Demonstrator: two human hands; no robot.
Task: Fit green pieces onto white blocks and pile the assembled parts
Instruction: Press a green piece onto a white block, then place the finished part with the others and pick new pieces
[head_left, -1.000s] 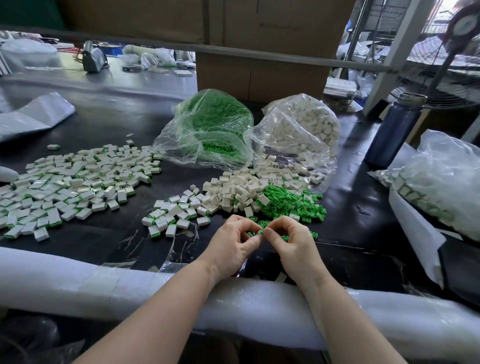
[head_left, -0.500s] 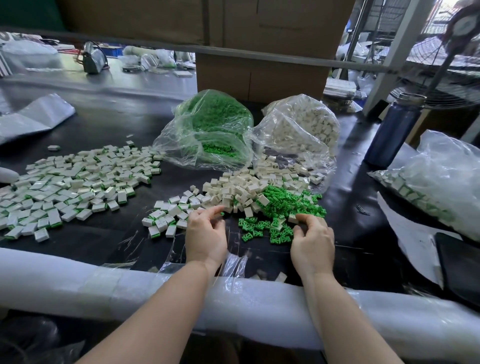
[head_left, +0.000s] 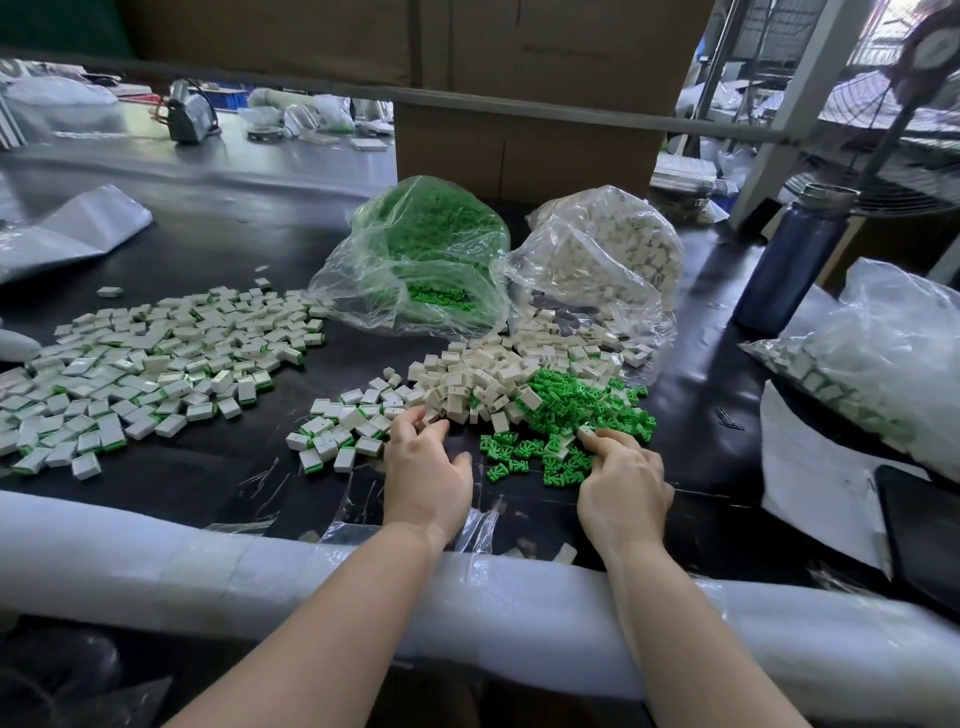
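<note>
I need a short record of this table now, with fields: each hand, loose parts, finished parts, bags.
left hand: fingers reach into the near edge of the white blocks; grip unclear
right hand: fingertips on the green pieces; whether it pinches one is unclear
finished parts: small pile beside left hand, large spread farther left
bags: green bag, white bag, both behind the loose heaps
other: blue bottle at right

assembled parts (head_left: 150, 374) left, loose blocks (head_left: 483, 379) centre, two bags (head_left: 415, 270) behind
</note>
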